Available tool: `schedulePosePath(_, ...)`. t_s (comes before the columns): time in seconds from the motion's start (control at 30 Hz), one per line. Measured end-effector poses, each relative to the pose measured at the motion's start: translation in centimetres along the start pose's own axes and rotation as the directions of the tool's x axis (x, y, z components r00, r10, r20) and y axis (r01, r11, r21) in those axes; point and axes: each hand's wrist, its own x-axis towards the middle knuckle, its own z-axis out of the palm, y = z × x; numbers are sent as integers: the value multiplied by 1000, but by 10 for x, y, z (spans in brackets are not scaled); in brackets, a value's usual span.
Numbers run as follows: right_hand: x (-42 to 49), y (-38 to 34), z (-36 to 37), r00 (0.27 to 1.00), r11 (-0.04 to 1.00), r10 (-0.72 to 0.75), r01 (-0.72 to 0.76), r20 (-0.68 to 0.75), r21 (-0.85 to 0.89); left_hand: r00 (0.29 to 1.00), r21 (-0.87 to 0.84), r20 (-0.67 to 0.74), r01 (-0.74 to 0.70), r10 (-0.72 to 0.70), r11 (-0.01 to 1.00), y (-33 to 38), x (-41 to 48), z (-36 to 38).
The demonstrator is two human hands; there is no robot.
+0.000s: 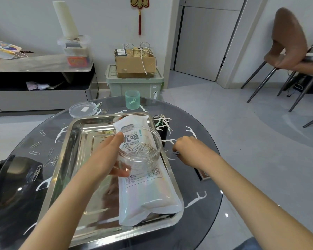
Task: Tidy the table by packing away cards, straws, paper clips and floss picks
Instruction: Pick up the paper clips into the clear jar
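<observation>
My left hand point(109, 156) grips a clear round container point(140, 147) holding several paper clips, lifted over the steel tray point(76, 159). A white straw pack point(146, 186) lies in the tray under the container. My right hand point(185, 150) reaches down to the glass table just right of the tray, fingers curled at something small that I cannot make out. White floss picks point(163, 123) lie scattered around the tray. Loose paper clips point(34, 153) lie on the table's left side. A dark box point(202, 175) shows under my right wrist.
The container's clear lid point(83, 109) lies at the table's far left. A green cup point(132, 99) with a floss pick stands at the far edge. Beyond are a green bin with a cardboard box point(135, 64), a low cabinet point(40, 82) and chairs point(287, 51).
</observation>
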Motion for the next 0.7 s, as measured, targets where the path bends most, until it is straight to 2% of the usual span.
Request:
schedulePosePath(0.23,4,-6,-1,999,996,37,-36,-4,85,1000,13,-9,1,-1,1000,0,-2,0)
schedulePosePath(0.33,-1,-1,-12,986,964,121,-91,-111,251,1000,58,-6,-15,16,998,1,-1,0)
schedulePosePath(0.4,-8,2,-35,947,858,210,-60,-242,509,1000,60,-2,-22,22,998,0,0,0)
schedulePosePath(0.47,-19,-6,-64,923,686,226,76,-311,724,1000,53,-3,-26,26,998,-1,1,2)
schedulePosePath(0.53,-28,-20,-84,934,582,152,179,-323,793,1000,62,-2,-29,30,998,-2,2,4)
schedulePosePath(0.6,-29,-32,-87,938,565,98,223,-333,795,999,60,4,-33,33,998,-4,2,6)
schedulePosePath(0.63,-27,-34,-86,927,547,116,241,-358,802,999,53,9,-34,34,998,-4,1,7)
schedulePosePath(0.7,-20,-27,-80,881,476,259,240,-396,846,1000,40,10,-29,29,999,-6,0,6)
